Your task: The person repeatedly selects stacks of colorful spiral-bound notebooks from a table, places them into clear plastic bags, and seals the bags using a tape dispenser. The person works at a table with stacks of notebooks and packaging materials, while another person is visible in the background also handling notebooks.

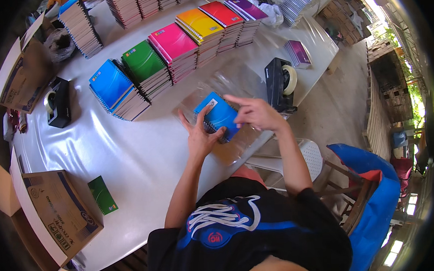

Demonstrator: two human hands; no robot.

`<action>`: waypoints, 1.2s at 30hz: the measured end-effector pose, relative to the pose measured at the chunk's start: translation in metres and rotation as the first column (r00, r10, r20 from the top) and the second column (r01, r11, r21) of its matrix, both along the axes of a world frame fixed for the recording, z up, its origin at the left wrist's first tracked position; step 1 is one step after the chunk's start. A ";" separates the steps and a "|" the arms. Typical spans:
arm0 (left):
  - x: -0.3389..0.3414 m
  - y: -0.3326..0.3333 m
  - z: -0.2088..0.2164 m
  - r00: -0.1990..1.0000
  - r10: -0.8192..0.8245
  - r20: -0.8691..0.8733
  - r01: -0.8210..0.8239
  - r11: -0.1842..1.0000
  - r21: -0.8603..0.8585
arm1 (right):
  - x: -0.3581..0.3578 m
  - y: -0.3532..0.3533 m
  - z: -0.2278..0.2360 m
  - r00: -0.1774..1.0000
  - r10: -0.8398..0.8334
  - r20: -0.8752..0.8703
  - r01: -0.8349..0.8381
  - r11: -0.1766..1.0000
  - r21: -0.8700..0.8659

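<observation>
A small blue spiral notebook [221,117] with a white label near its top lies on a sheet of clear plastic film [234,151] on the table. My left hand [201,136] rests at its spiral edge, fingers spread, with one fingertip by the label and the thumb on the lower cover. At the right edge of the notebook is my right hand [259,115], its index finger stretched out above the cover and the other fingers loosely bent. Nothing shows in its grasp. A black tape dispenser [278,84] stands just beyond my right hand.
Behind the notebook runs a row of notebook stacks: blue [112,84], green [143,61], pink [174,43], yellow [200,26], red and purple. Another tape dispenser [59,102], a green notebook [103,194] and open cardboard boxes [63,210] are left. A white chair [310,158] stands right.
</observation>
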State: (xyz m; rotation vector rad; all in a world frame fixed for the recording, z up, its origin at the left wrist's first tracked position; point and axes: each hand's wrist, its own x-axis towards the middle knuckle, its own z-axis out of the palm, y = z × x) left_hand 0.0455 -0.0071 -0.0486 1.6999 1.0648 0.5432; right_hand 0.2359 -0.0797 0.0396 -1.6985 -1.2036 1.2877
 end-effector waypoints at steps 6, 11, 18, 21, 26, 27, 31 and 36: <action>0.004 -0.002 -0.018 1.000 0.000 0.006 -0.001 0.991 0.134 | -0.022 0.060 -0.044 0.762 0.250 0.597 -0.294 0.955 -0.025; 0.002 0.000 -0.008 0.999 0.005 -0.042 0.000 0.994 0.110 | -0.027 0.068 0.002 0.577 0.354 0.736 -0.130 0.930 -0.345; 0.015 -0.031 -0.016 0.867 0.297 0.401 -0.147 0.920 -0.363 | 0.036 0.022 -0.108 0.912 0.218 0.349 -0.230 0.973 -0.008; 0.017 -0.052 0.016 0.759 0.338 0.556 -0.182 0.931 -0.317 | 0.018 0.008 -0.100 1.000 0.017 -0.022 -0.012 0.980 0.198; 0.016 -0.066 0.001 0.850 0.131 0.510 -0.172 0.985 0.034 | -0.002 -0.001 -0.083 0.988 0.018 0.153 -0.097 0.844 0.528; 0.017 -0.068 -0.006 0.895 0.092 0.436 -0.127 0.991 0.052 | 0.000 -0.002 -0.095 0.935 0.008 0.355 -0.217 0.805 0.552; 0.023 -0.075 -0.011 0.905 0.128 0.405 -0.165 0.985 0.057 | -0.011 -0.009 -0.083 0.996 0.047 0.082 -0.075 0.921 0.382; 0.022 -0.068 -0.013 0.940 0.100 0.326 -0.142 0.984 0.107 | -0.001 0.000 -0.109 0.995 0.102 -0.011 -0.092 0.932 0.349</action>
